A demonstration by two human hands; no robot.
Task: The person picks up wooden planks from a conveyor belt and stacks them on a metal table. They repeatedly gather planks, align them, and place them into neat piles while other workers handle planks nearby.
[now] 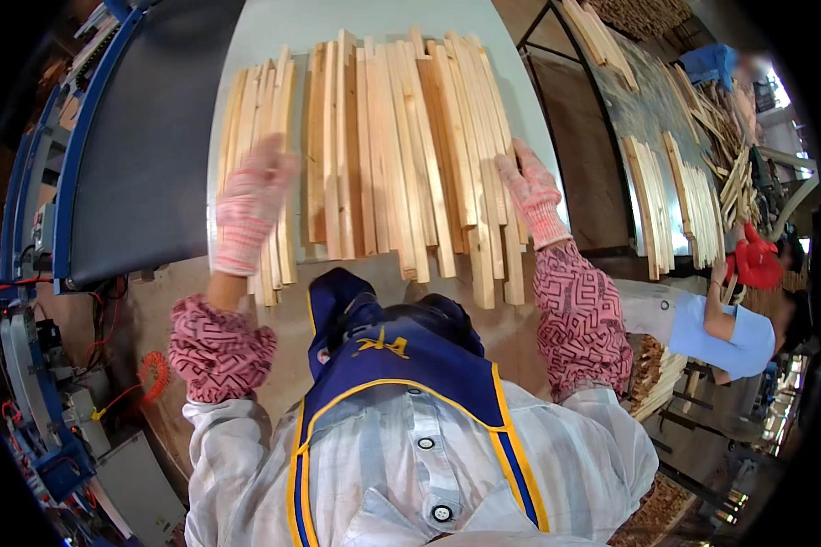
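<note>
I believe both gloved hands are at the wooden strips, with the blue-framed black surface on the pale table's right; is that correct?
Not quite: the head view shows the blue-framed black surface on the pale table's left. The left hand and right hand are at the wooden strips.

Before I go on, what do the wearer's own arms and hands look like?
The left hand and right hand wear pink-and-white knit gloves. Gathered pink fabric forearm covers carry dark, angular, maze-like lines; behind them come loose white-and-grey striped shirt sleeves.

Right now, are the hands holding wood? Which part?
Can't tell: the blurred left hand is over the left strips, the right hand at the right strips' outer edge.
</note>
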